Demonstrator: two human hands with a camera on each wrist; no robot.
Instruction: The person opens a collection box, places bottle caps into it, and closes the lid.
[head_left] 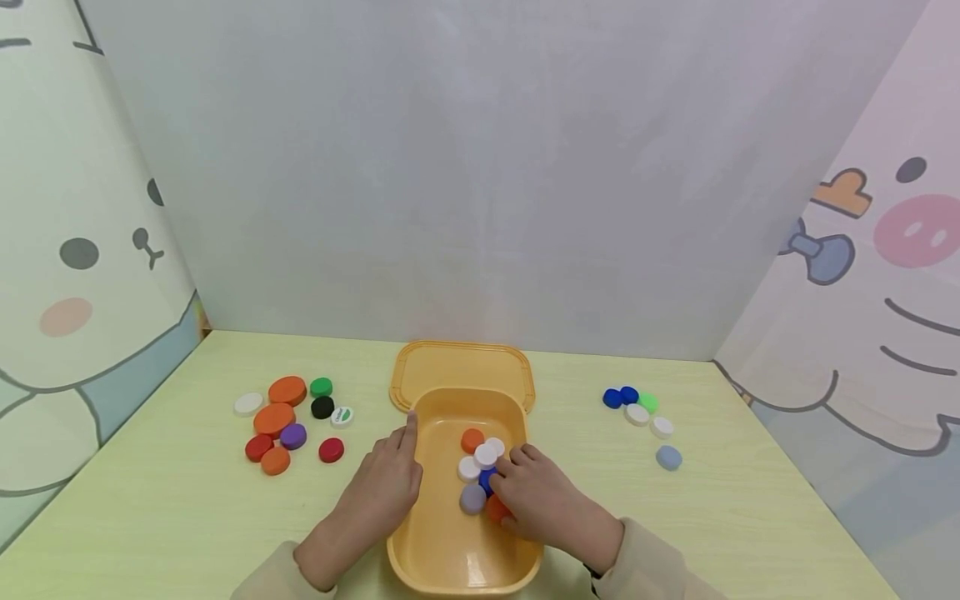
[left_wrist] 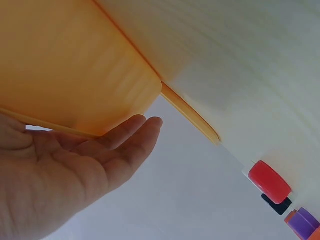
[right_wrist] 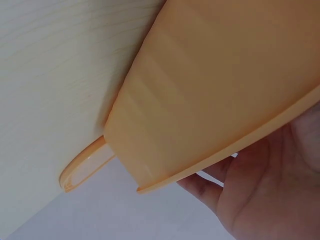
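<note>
The tub (head_left: 426,546) looks to me like smooth plastic, its floor glossy and catching light; the caps (head_left: 486,455) in it seem hard, smooth plastic too; the lid (head_left: 461,367) is plastic with a ridged rim; the tabletop (head_left: 750,517) shows wood grain; the backdrop (head_left: 480,167) hangs as matt, faintly creased cloth.

At the head view's lower centre, the right hand (head_left: 543,500) partly hides a round orange plastic cap (head_left: 497,508); a deep yellow-orange plastic tub (head_left: 429,537) overlaps a flat matching lid (head_left: 465,365).

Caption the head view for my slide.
Left hand against an orange tub, right hand among colored caps inside, more caps on the table.
</note>
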